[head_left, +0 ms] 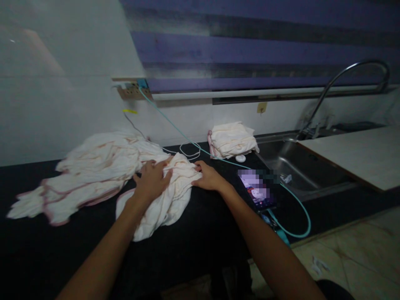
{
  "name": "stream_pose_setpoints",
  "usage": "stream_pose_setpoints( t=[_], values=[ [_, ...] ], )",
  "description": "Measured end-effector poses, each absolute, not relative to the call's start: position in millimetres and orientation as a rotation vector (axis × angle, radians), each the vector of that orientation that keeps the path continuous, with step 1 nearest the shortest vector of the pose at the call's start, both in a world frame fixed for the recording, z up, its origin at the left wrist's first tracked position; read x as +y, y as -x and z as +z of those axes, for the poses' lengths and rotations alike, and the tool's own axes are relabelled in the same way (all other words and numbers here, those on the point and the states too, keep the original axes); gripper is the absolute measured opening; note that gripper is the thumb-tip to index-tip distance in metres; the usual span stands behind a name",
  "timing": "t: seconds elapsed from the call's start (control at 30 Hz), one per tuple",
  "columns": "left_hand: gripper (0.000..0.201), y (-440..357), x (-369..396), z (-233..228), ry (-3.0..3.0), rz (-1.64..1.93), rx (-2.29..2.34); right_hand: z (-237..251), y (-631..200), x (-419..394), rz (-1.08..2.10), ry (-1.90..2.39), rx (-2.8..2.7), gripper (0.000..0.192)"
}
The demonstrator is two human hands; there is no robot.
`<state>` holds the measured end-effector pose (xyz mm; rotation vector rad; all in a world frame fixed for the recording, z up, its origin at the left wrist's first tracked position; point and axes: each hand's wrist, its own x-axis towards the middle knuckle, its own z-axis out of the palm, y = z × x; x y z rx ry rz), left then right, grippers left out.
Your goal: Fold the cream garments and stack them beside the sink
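Observation:
A crumpled off-white cloth (173,199) lies on the dark counter between my hands. My left hand (152,180) rests on its left side, thumb and fingers spread apart. At the cloth's right edge, my right hand (210,176) has its curled fingers and thumb on the fabric, taking hold of that edge. To the left spreads a large loose heap of similar cloths (103,156) with pink edging. Against the wall, beyond my right hand, sits a folded stack of cloths (233,139).
A lit phone (256,189) on a teal cable lies right of my right forearm. The cable runs to a wall outlet (134,89). A small white round object (240,158) sits by the stack. Farther right are a steel sink (300,166), curved faucet (331,81) and pale board (359,150).

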<state>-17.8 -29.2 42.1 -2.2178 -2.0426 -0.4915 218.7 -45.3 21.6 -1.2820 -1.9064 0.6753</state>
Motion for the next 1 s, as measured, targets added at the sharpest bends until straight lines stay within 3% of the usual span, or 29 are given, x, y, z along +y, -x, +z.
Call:
stream_pose_setpoints(
  t=[0.13, 0.23, 0.33, 0.53, 0.8, 1.0],
  values=[
    [0.051, 2, -42, 60, 2.137, -0.71, -1.78, 15, -219, -42, 0.534, 1.397, -1.874, 0.03],
    [0.039, -18, -54, 69, 2.464, -0.813, -1.577, 15, -219, -39, 0.482, 1.387, -1.777, 0.013],
    [0.04, -31, -59, 64, 2.758, -0.669, -1.586, 22, -220, -38, 0.356, 1.353, -1.524, 0.013],
    [0.032, -26, -50, 39, 2.811, -0.464, -1.58, 40, -230, -37, 0.137, 1.277, -0.911, 0.019],
    [0.037, -22, -54, 62, 2.709, -0.781, -1.465, 33, -244, -26, 0.327, 1.335, -0.561, 0.019],
    [0.027, -45, -75, 60, 2.89, -0.604, -1.5, 32, -258, -20, 0.321, 1.37, -0.48, 0.026]
  ],
)
